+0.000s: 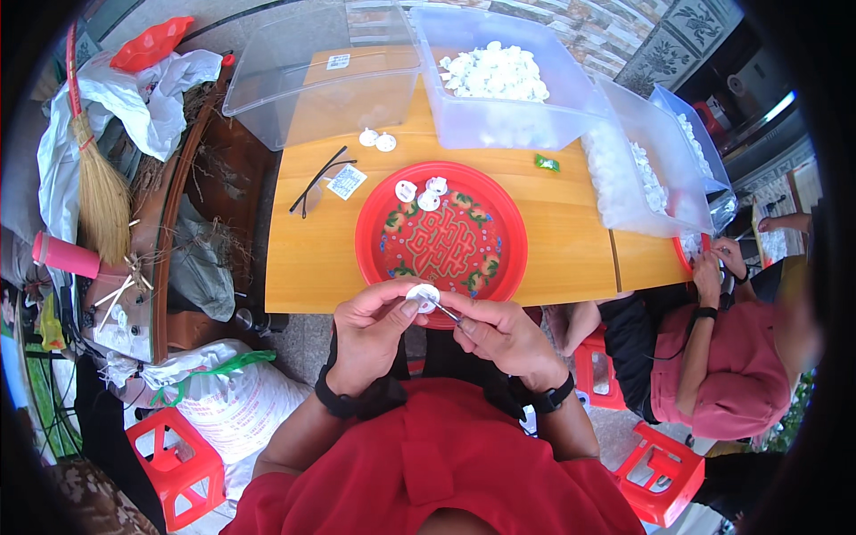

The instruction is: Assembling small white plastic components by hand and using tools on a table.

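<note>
Between the thumb and fingers of my left hand (370, 334) is a small white round plastic piece (419, 292), held up over the near rim of a red round tray (364, 236). My right hand (510, 341) pinches a thin, dark metal tool with a narrow tip (445, 311). That tip touches the face of the white piece; I cannot make out the tool's exact kind. Inside the tray, which has a printed flower pattern, lie several similar white round pieces (429, 200) toward its far left side. Two more white pieces (385, 142) rest on the table beyond it.
On the wooden table (312, 267) are eyeglasses (314, 185), a printed card (347, 182) and a green packet (547, 163). A clear bin (508, 129) of white pieces stands behind. A co-worker (722, 357) sits at the right. Red stools (178, 464) and a broom (102, 196) flank me.
</note>
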A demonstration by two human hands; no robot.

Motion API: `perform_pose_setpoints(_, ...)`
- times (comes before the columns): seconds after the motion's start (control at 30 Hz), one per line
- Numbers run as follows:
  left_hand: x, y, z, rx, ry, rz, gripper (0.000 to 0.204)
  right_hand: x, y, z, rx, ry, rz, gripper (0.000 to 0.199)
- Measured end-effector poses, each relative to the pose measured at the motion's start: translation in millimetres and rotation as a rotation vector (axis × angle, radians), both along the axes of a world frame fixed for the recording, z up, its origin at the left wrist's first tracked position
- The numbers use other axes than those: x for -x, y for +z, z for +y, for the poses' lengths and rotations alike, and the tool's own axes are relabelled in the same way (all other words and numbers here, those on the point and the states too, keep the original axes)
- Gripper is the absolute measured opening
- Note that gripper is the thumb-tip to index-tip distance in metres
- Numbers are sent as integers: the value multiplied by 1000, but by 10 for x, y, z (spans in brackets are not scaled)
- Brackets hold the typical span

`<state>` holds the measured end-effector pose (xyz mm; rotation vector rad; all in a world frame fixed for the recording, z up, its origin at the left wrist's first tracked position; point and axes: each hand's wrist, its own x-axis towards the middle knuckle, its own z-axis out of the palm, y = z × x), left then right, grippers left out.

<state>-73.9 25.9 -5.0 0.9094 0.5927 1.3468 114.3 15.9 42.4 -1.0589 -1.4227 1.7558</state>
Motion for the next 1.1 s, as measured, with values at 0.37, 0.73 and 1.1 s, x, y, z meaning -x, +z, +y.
perform_pose_setpoints(0.37, -14, 32, 7, 58, -29, 39, 21, -44, 74, 13, 249, 0, -11, 37)
perform_pose_setpoints(0.73, -36, 36, -8, 95, 10, 37, 21, 84, 192, -206, -598, -199, -707, 26)
perform_pose_setpoints(1.1, -38, 17, -23, 116, 21, 37, 21, 119, 175, -204, -642, -188, -766, 27)
